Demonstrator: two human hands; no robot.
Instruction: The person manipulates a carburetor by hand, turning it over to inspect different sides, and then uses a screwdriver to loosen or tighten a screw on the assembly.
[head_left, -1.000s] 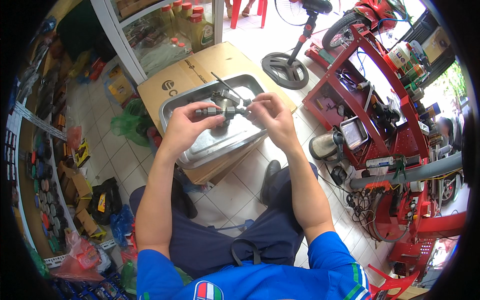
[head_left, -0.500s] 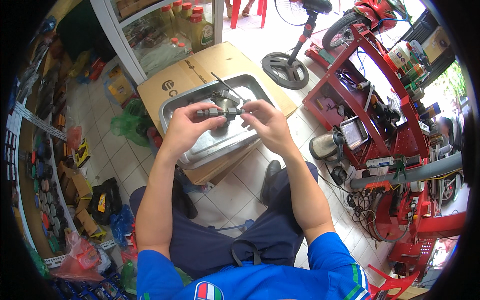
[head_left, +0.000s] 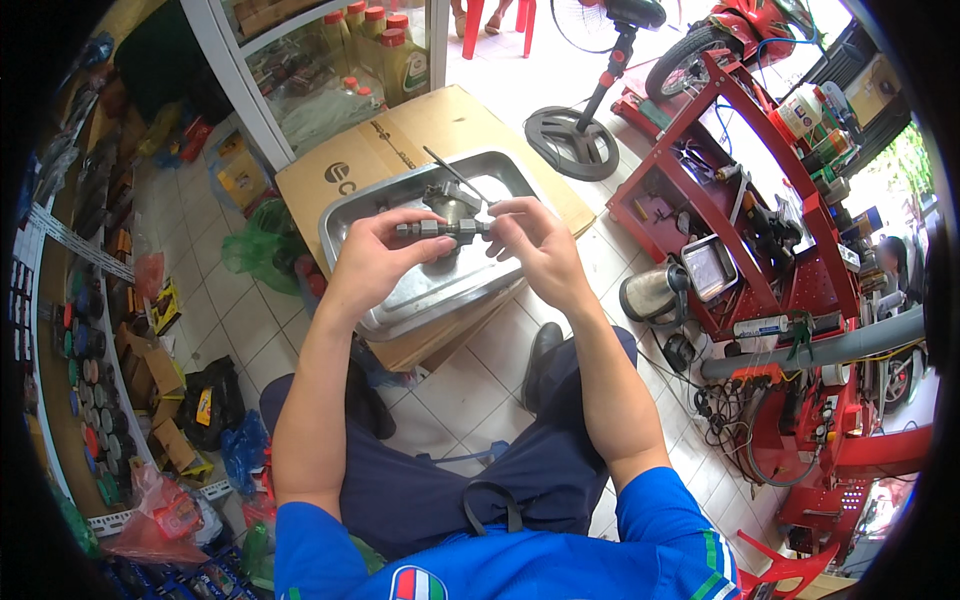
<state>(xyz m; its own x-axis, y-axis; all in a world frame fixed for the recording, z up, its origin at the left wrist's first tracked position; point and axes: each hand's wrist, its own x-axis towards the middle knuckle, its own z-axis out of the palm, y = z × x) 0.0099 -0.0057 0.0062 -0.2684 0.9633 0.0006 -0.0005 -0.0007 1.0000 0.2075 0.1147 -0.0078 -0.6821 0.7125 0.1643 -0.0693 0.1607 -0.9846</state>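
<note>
A short dark metal rod with hex nuts [head_left: 430,229] lies level between my two hands, above a metal tray [head_left: 520,170]. My left hand [head_left: 372,258] pinches its left part between thumb and fingers. At the right end, the fingertips of my right hand [head_left: 537,243] close around it. A thin dark rod [head_left: 455,172] slants down to the fingers of my right hand; whether they hold it I cannot tell. Behind the hex-nut rod, a rounded metal machine part [head_left: 452,205] sits in the tray, partly hidden by my hands.
The tray stands on a cardboard box [head_left: 300,185]. Beyond it is a glass cabinet with oil bottles [head_left: 400,65]. A red tool cart [head_left: 650,180] and a metal kettle [head_left: 650,293] stand to the right. Shelves of small parts [head_left: 95,400] line the left, with plastic bags [head_left: 265,245] nearby.
Both hands stay nearly in place around the hex-nut rod. The fingers of my right hand have shifted slightly at its right end.
</note>
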